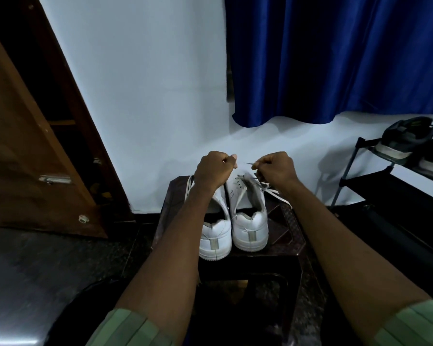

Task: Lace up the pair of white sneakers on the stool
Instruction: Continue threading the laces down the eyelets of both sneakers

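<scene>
The fingers of the right hand [275, 168] are curled tight and pinch a white lace [276, 193] that comes up from the eyelets of the right sneaker [248, 221]; a thin lace end pokes out from that fist toward the other hand. The fingers of the left hand [214, 168] are curled into a fist as well, thumb tip showing at the top, but whether they grip a lace cannot be told from here. Both fists hover close together, just above the front of the 2 shoes. A loose stretch of the lace trails off the right sneaker onto the stool [289, 236]. The left sneaker [215, 238] stands touching its partner, heels toward the camera, toes toward the wall; another lace [189, 183] loops at its far side, partly hidden by the left wrist. The pair sits on top of the dark brown stool. Both forearms reach in from the bottom, with green sleeves [133, 328] rolled near the elbows. Behind hangs a blue curtain [335, 58], a wooden door [23, 146] stands to the left, and a black shoe rack [360, 176] to the right holds dark shoes [405, 138]
</scene>
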The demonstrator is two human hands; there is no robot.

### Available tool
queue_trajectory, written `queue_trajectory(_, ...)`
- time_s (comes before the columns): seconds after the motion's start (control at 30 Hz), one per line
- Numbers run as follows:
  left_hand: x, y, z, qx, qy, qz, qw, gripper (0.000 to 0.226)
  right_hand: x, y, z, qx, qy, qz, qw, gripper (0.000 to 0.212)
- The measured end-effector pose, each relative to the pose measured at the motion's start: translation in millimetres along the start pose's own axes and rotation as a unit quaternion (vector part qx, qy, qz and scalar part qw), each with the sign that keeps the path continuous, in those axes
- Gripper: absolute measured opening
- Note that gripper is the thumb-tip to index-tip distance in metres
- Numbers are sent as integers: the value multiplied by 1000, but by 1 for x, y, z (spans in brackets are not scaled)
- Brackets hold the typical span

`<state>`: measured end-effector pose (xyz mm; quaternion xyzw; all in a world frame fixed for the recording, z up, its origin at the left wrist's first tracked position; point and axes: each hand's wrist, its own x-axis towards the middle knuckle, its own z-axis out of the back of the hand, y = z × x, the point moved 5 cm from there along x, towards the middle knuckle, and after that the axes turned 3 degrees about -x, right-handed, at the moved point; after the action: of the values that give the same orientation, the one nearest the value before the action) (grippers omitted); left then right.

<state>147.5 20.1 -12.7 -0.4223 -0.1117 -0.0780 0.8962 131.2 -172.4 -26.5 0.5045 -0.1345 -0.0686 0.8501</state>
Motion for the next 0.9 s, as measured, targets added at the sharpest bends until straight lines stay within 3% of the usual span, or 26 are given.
queue_trajectory(0.07,0,3,0,23,0,-1,1000,37,-1,2,-1,-14,9,21,1000,13)
queue_trajectory(0.23,-1,-3,-6,34,-6,-39,999,33,-9,23,-14,35,134,101,985,9)
queue_trajectory(0.37,-3,-2,2,24,-38,-11,999,33,-8,16,-4,-20,80,82,993,5)
queue_trajectory(0.43,0,-1,1,15,31,5,999,29,-5,12,1,-62,48,78,994,5)
queue_trajectory(0.53,-9,-2,-9,11,185,55,981,42,-4,8,1,-75,42,58,995,7)
queue_trajectory(0.57,-11,-4,-11,26,202,63,977,42,-5,7,0,-74,47,52,995,7)
queue_trajectory(0.73,-10,-17,-10,118,149,69,979,29,-12,9,-7,-88,62,72,992,10)
queue_trajectory(0.9,-11,-5,-3,99,83,95,987,29,-13,8,-16,-119,47,69,989,4)
